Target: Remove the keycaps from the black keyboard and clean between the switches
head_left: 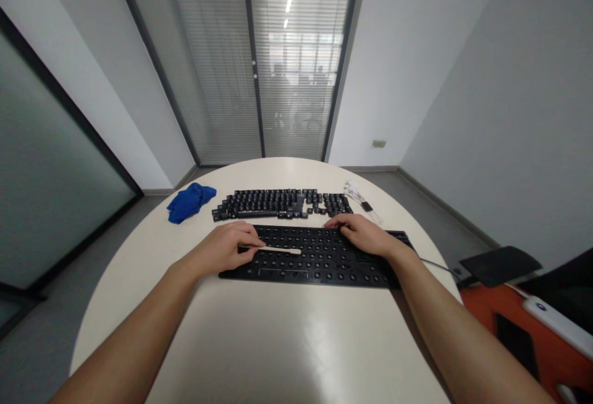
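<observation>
A black keyboard base point(319, 275) without keycaps lies across the round table. My left hand point(231, 246) is over its left end, thumb and fingers pinching a thin pale stick point(282, 249) with a thicker tip that points right over the key switches. My right hand point(359, 231) rests at the base's far edge, right of the middle, fingers curled down; whatever is under its fingertips is hidden. Just beyond the base, loose black keycaps point(264, 200) are laid out in keyboard order.
A crumpled blue cloth point(189, 202) lies at the table's back left. Small white items point(353, 191) and a little black piece point(366, 206) are at the back right. A cable point(438, 265) runs off the right side, near an orange surface point(486, 308) holding a white power strip point(558, 324).
</observation>
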A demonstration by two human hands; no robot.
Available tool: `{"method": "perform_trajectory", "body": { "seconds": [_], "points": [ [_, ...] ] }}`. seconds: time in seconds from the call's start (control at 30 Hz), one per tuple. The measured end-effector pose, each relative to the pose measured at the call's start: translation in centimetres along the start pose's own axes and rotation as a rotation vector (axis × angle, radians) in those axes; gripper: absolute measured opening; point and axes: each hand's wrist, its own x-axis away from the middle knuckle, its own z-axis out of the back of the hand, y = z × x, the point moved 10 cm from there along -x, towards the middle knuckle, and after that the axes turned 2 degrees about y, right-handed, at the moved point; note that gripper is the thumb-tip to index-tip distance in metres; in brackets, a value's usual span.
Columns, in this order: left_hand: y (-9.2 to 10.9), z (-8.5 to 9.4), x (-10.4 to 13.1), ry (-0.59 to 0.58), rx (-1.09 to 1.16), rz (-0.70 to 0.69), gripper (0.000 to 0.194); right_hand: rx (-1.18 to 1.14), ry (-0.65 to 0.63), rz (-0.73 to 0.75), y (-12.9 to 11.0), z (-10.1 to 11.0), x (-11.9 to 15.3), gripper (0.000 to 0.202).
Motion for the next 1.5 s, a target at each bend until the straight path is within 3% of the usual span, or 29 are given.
{"method": "perform_trajectory", "body": {
  "seconds": [0.13,0.47,0.87,1.2,1.5],
  "points": [
    [0.2,-0.5,-0.1,-0.012,0.04,0.003,0.024,0.01,-0.001,0.0,0.0,0.0,0.0,0.046],
    [2.8,-1.4,-0.5,-0.001,0.125,-0.09,0.025,0.007,-0.006,0.0,0.1,-0.1,-0.1,0.045],
    [4.9,-2.4,-0.8,-0.029,0.019,-0.138,0.024,0.023,-0.004,-0.006,-0.4,0.0,-0.1,0.044],
    [5.2,-2.2,-0.9,-0.042,-0.003,-0.124,0.024,0.023,-0.006,-0.008,-0.4,0.0,-0.1,0.045],
    [3.3,-1.4,-0.5,-0.058,0.044,-0.071,0.024,0.021,-0.002,0.006,-0.2,0.0,-0.1,0.045]
  ]
}}
